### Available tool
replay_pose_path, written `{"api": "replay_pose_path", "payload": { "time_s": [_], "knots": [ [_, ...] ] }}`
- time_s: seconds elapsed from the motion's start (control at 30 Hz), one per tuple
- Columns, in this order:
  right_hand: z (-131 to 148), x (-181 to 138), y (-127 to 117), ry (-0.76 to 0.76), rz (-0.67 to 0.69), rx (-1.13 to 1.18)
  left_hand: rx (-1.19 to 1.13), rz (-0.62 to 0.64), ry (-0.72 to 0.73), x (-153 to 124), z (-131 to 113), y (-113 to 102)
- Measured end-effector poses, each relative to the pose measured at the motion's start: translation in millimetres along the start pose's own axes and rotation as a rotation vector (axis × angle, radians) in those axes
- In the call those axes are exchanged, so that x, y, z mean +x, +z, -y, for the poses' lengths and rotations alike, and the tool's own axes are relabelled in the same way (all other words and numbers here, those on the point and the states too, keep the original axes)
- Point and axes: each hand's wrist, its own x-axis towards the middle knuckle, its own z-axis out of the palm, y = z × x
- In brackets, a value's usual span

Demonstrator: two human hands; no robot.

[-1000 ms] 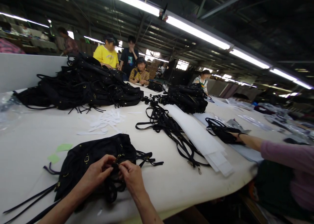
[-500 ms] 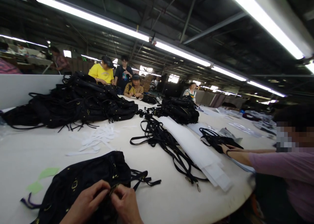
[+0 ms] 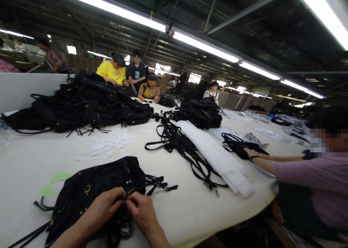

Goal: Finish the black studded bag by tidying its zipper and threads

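Since the earlier frame both hands have hardly shifted: left hand [image 3: 104, 208] and right hand [image 3: 141, 211] stay pinched on small hardware of the soft, limp black bag [image 3: 89, 190] lying on the worktop [image 3: 190, 211]; grip by its firmer fittings

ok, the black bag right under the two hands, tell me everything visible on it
The black fabric bag lies flat and slumped on the white table, close to the near edge. It looks like soft cloth set with small brass-coloured buckles and studs. Thin black straps trail from its right side, with more running off to the lower left. The left hand and right hand pinch together at its near edge, and what they grip is hidden.
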Motion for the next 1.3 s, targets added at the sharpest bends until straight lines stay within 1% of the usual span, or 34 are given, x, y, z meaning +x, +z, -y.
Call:
{"api": "replay_pose_path", "payload": {
  "time_s": [0.13,0.2,0.27,0.37,0.43,0.47,0.57,0.63,0.73,0.8,0.87,0.97,1.07,1.2,1.3],
  "knots": [
    [0.0,0.2,-2.1,0.007,0.032,0.021,0.058,-0.018,0.032,-4.6,-2.6,0.0],
    [-1.3,0.2,-4.6,0.025,0.037,0.079,0.077,-0.033,0.031,-6.5,-2.6,0.7],
    [-4.7,0.1,-8.5,0.061,0.042,0.206,0.084,-0.053,0.022,-8.5,-2.9,0.9],
    [-14.8,0.3,-15.2,0.134,0.054,0.492,0.087,-0.087,0.042,-11.0,-5.1,0.3],
    [-22.9,0.5,-18.5,0.179,0.05,0.627,0.084,-0.085,0.108,-12.1,-7.5,0.2],
    [-26.5,0.4,-19.4,0.194,0.043,0.653,0.083,-0.066,0.157,-12.3,-8.7,0.4],
    [-33.5,-0.8,-20.0,0.212,0.027,0.621,0.105,0.059,0.301,-11.4,-10.5,2.2],
    [-33.7,-2.0,-19.6,0.201,0.025,0.588,0.143,0.094,0.291,-9.7,-10.3,3.1],
    [-27.9,-2.8,-19.8,0.176,0.027,0.542,0.211,0.016,0.161,-7.2,-10.2,2.4],
    [-21.4,-2.1,-20.4,0.168,0.043,0.499,0.259,-0.032,0.101,-5.9,-12.2,1.3],
    [-14.1,-0.8,-20.9,0.152,0.069,0.427,0.296,-0.055,0.079,-4.4,-16.3,0.9],
    [-5.2,0.4,-21.1,0.098,0.081,0.283,0.306,-0.074,0.099,-1.0,-25.0,3.1],
    [-3.2,0.7,-20.2,0.096,0.039,0.213,0.217,-0.102,0.116,3.5,-30.8,10.4],
    [-12.7,0.1,-18.5,0.095,-0.049,0.194,-0.065,-0.156,0.071,8.2,-27.7,26.6],
    [-21.3,-2.6,-17.6,0.066,-0.132,0.191,-0.18,-0.128,0.03,9.8,-22.3,37.9]
  ]
}}
